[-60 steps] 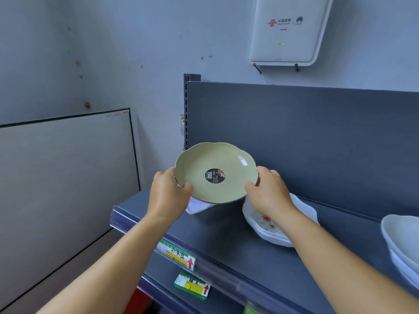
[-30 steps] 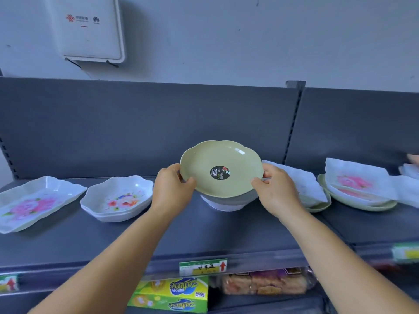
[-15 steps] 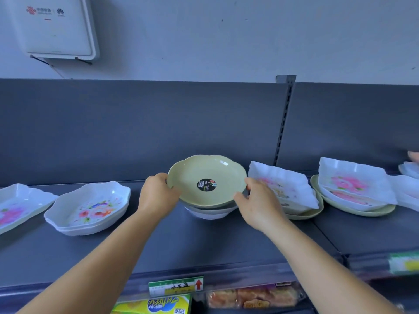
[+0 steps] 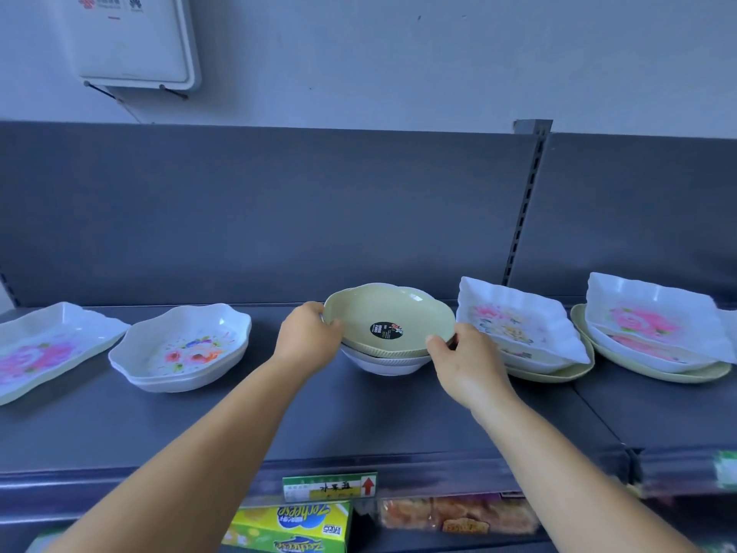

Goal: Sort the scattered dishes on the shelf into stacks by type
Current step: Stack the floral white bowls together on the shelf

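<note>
Nearest us, below the shelf edge: a yellow-green Zecheese box [image 4: 293,526], a blurred pack of brownish snacks [image 4: 454,514] just beside it, and a green price tag [image 4: 329,485] with a red arrow clipped to the shelf lip.

Both our forearms reach up and forward, converging on the middle of the dark grey shelf [image 4: 279,413]. Our left hand [image 4: 309,339] curls over the left rim of the green plate [image 4: 389,319], thumb on top of the rim, fingers tucked under. Our right hand [image 4: 464,363] pinches the right front rim, thumb on top, the other fingers hidden below it. So both hands grip the plate; neither is free.

The green plate is matte pale green with a scalloped flower-like rim, a ribbed outer wall, a gloss highlight at the back and a round black sticker [image 4: 386,330] in the well. It sits between our hands, level, on or just above the white bowls [image 4: 385,363]; we cannot tell if it touches them. The bowls are plain, smooth and nested.

Left of it: nested white wavy-rimmed floral bowls [image 4: 181,347], then a white rectangular floral tray [image 4: 48,347] at the frame edge. Right of it: a white square floral dish [image 4: 518,325], tilted, stacked on another green plate [image 4: 558,373]. Further right, a second square floral dish [image 4: 654,317] on similar dishes and a green plate [image 4: 654,371].

Behind them is the grey back panel [image 4: 259,209] with a slotted upright [image 4: 524,209], then the wall with a white router box [image 4: 135,37].
</note>
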### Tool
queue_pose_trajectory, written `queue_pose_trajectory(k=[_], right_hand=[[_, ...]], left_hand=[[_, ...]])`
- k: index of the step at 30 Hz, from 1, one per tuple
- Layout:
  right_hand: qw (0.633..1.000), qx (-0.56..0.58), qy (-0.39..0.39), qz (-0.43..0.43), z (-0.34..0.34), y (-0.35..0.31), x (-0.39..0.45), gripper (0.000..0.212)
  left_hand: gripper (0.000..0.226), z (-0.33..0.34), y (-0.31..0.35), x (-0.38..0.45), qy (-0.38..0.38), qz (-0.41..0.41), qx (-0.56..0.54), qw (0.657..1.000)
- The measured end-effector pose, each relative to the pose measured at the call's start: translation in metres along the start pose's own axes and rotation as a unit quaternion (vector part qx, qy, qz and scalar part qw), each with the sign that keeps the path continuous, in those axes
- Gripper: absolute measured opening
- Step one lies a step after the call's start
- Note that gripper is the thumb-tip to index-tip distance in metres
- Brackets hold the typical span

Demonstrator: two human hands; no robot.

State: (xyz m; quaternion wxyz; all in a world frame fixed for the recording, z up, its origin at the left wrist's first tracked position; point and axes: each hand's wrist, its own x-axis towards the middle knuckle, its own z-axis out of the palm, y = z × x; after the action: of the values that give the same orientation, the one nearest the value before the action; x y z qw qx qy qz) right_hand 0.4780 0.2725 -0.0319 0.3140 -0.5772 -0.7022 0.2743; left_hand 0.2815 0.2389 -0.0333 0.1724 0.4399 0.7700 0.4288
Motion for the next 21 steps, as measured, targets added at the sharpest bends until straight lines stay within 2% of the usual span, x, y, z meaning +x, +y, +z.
queue_pose_trajectory(k=[2,6,9,12,14,16,21], right_hand=[[0.999,0.029,0.0,0.019,0.001,-0.002,-0.001,0.024],[0.986,0.145,-0.011,0.086,0.005,-0.004,-0.002,0.024],[0.979,0.17,-0.01,0.115,0.009,-0.005,-0.002,0.025],[0.979,0.17,-0.006,0.109,0.008,-0.008,-0.002,0.021],[0.981,0.174,-0.003,0.091,0.008,-0.011,-0.003,0.019],[0.978,0.191,-0.001,0.077,0.011,-0.015,-0.006,0.018],[0.964,0.254,-0.038,0.061,0.021,-0.031,-0.015,0.027]], left_hand=[[0.012,0.001,0.001,0.001,-0.003,-0.023,-0.02,1.0],[0.008,0.001,0.004,0.002,-0.025,-0.067,-0.054,0.996],[0.008,-0.001,0.009,-0.003,-0.029,-0.086,-0.078,0.993],[0.036,-0.005,0.01,-0.006,-0.005,-0.076,-0.102,0.992],[0.047,-0.011,0.009,-0.01,0.014,-0.064,-0.111,0.992],[0.047,-0.021,0.008,-0.017,0.027,-0.055,-0.114,0.992],[0.032,-0.051,0.0,-0.041,0.056,-0.041,-0.123,0.99]])
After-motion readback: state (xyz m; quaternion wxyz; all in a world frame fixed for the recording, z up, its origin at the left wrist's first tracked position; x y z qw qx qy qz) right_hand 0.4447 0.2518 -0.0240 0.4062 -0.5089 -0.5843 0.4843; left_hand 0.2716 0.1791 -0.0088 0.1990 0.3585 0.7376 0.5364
